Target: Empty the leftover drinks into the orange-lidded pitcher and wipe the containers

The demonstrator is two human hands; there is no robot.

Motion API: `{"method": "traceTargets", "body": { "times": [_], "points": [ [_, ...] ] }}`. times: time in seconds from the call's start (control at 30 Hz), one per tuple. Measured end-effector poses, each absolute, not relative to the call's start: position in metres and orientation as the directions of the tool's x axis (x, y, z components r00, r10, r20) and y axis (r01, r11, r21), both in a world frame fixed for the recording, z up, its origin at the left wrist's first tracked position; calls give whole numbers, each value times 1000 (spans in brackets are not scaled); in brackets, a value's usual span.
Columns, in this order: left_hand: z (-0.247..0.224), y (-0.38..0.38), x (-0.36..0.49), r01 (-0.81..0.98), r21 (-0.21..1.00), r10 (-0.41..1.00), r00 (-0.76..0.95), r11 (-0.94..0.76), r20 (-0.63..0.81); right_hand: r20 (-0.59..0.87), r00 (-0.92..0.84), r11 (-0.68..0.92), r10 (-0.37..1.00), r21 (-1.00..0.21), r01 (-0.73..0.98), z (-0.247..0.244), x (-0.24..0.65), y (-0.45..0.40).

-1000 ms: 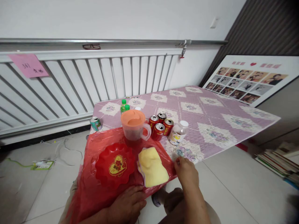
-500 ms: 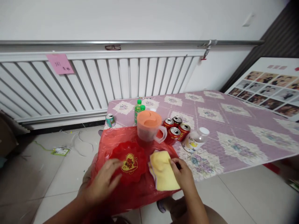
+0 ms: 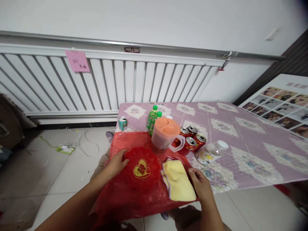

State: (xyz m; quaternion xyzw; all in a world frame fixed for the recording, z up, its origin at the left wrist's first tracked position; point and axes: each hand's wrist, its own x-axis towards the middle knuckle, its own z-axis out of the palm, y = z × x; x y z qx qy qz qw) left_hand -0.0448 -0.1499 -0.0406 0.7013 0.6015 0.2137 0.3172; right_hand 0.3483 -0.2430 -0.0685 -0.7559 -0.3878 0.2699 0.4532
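A scalloped red plate [image 3: 131,184] with a gold heart print lies on a red plastic sheet [image 3: 131,138]. My left hand [image 3: 117,164] is at the plate's left rim, thumb and fingers apart. Right of the plate is a folded yellow cloth [image 3: 180,183] with a purple edge. At the cloth's right side, my right hand [image 3: 201,183] has loosely curled fingers, with a gap between thumb and forefinger. Behind the plate stands a clear pitcher [image 3: 160,141] with an orange lid.
Two green-capped bottles [image 3: 151,118] stand behind the pitcher, and a teal can [image 3: 122,123] to their left. Several red cans [image 3: 199,142] and a white-lidded jar [image 3: 213,152] stand on the right. The floral tablecloth [image 3: 223,128] reaches toward a radiator [image 3: 141,80].
My left hand has gone from above the plate to its left rim. My right hand stays by the cloth. The whole view has shifted and tilted slightly.
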Motion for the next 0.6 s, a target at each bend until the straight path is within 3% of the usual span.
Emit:
{"method": "traceTargets", "body": {
  "times": [0.3, 0.6],
  "points": [
    [-34, -148, -51, 714, 700, 976, 170, -30, -132, -62, 594, -328, 802, -877, 352, -63, 342, -238],
    [-54, -134, -77, 666, 745, 986, 149, -47, -71, -74, 613, -361, 787, -861, 359, -58, 337, -237]
  ]
}}
